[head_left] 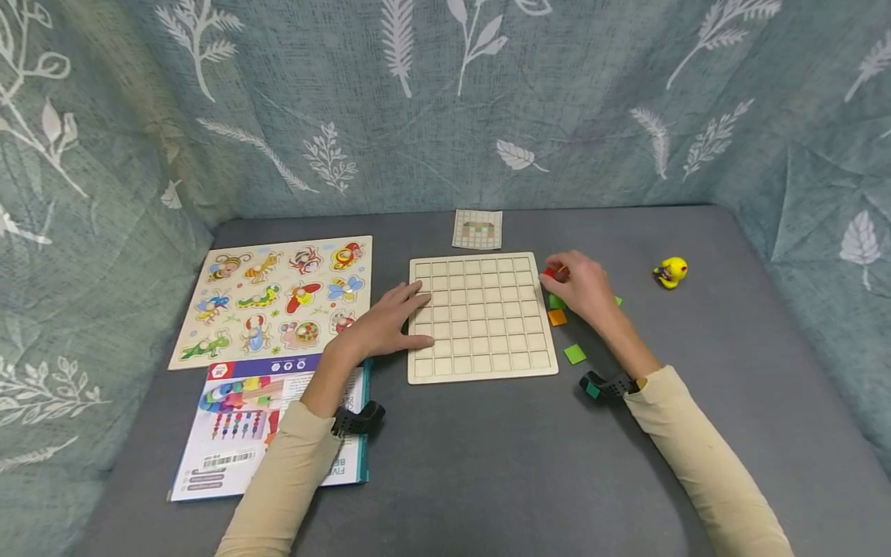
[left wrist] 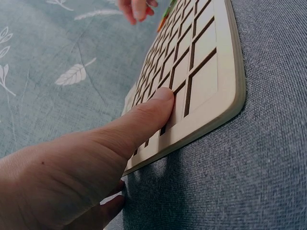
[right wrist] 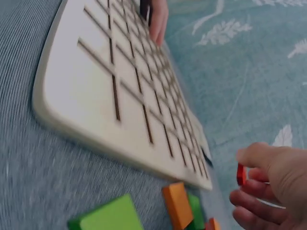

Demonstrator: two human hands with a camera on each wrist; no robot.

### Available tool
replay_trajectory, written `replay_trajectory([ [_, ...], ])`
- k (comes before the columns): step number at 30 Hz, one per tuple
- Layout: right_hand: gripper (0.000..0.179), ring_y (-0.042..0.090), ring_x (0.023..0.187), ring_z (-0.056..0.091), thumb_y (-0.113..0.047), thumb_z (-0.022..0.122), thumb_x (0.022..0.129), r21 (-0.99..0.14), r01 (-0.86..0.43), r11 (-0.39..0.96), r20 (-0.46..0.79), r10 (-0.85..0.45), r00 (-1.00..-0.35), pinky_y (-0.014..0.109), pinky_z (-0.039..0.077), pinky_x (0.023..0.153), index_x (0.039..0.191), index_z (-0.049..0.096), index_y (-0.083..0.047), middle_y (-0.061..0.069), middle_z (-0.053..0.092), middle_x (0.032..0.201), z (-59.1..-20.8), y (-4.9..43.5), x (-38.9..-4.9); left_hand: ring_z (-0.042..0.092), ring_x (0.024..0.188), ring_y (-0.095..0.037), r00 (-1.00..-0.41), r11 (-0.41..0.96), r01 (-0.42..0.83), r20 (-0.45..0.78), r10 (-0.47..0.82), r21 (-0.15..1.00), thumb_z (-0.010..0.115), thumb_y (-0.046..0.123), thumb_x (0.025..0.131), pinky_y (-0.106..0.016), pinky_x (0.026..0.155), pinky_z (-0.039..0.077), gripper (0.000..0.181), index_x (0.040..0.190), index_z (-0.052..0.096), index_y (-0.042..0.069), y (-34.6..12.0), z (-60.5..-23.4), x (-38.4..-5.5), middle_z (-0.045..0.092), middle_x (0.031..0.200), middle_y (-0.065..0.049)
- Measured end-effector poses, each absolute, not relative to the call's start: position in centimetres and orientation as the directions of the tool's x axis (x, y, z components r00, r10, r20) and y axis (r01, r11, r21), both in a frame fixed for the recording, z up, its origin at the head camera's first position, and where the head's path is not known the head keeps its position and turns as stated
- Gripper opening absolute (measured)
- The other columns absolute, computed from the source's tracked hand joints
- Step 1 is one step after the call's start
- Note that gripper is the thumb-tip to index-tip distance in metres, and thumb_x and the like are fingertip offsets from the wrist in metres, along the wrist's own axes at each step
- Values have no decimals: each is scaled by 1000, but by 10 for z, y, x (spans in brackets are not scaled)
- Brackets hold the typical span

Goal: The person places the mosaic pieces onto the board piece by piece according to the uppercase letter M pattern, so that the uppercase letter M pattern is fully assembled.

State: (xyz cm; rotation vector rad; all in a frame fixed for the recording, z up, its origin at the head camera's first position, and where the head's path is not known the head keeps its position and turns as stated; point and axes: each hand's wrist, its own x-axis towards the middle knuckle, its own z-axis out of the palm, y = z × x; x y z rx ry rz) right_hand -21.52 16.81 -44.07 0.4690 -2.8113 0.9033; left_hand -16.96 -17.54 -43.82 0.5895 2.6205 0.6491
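A pale wooden grid board (head_left: 483, 317) lies on the grey cloth. My left hand (head_left: 384, 325) rests at its left edge with fingers spread, and the left wrist view shows the thumb (left wrist: 144, 117) pressing on top of the grid. Beyond the board's right edge, my right hand (head_left: 578, 286) pinches a small red tile (right wrist: 241, 174) between thumb and fingers. Below that hand lie an orange tile (head_left: 557, 317) and a green tile (head_left: 575, 354). More green pieces show partly beneath the hand; the rest of that group is hidden.
Behind the board lies a small pattern card (head_left: 477, 230). An insect puzzle board (head_left: 230, 294) and a printed box (head_left: 191, 433) are on the left, the latter under my left forearm. A yellow toy figure (head_left: 671, 272) stands at the right. A patterned curtain (head_left: 418, 139) hangs behind.
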Motion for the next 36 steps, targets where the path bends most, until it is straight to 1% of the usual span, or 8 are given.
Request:
replay_trajectory([
  [3,31,33,86,68,-16,71,88,-595,-365,716,275,-246,-930,46,56,72,111,68,4,22,65,104,-437,164,-213,5,153,-34,-841,807,299,-260,475,509,67,48,88,-58,119,20,83,154,29,15,-175,-437,-170,13,165,-8],
  [8,31,32,87,67,-12,70,89,-685,-381,621,278,-260,-925,43,57,76,114,67,5,21,63,106,-435,154,-213,5,153,-34,-840,809,299,-263,475,506,67,48,88,-58,119,20,83,154,29,15,-174,-437,-170,13,165,-8],
  [11,30,31,90,65,-12,69,90,-733,-370,571,263,-265,-928,34,57,78,115,67,5,20,62,106,-434,151,-213,5,153,-34,-839,809,302,-262,476,505,67,47,88,-58,119,20,83,154,29,15,-174,-437,-170,13,165,-8],
  [15,31,29,99,63,-13,67,92,-802,-318,505,208,-262,-942,16,50,79,118,66,3,17,60,112,-433,148,-213,5,153,-34,-840,811,301,-263,475,502,67,48,88,-57,119,19,83,154,29,15,-174,-437,-170,13,165,-8],
  [19,32,28,104,61,-14,66,93,-853,-272,446,161,-271,-949,8,47,80,121,64,2,18,57,117,-432,146,-214,5,153,-34,-841,813,299,-265,472,500,67,48,88,-57,120,19,83,154,29,15,-174,-437,-170,13,165,-8],
  [25,29,28,101,61,-7,63,93,-870,-263,417,150,-283,-947,8,47,77,120,65,2,19,57,119,-435,141,-214,6,152,-34,-840,812,306,-260,476,497,67,48,88,-58,119,19,83,154,29,15,-175,-438,-169,13,165,-8],
  [33,37,31,104,63,-8,62,94,-880,-183,438,55,-289,-956,26,53,82,129,59,0,21,62,121,-436,133,-213,5,153,-33,-840,812,311,-256,477,494,67,48,88,-57,120,19,83,154,29,15,-176,-441,-170,13,165,-8],
  [36,36,30,105,62,-9,62,94,-896,-168,410,38,-307,-951,24,52,82,129,58,-1,20,63,120,-437,131,-213,5,153,-33,-841,812,312,-254,478,494,66,48,88,-57,120,19,83,154,29,15,-176,-441,-170,13,165,-8],
])
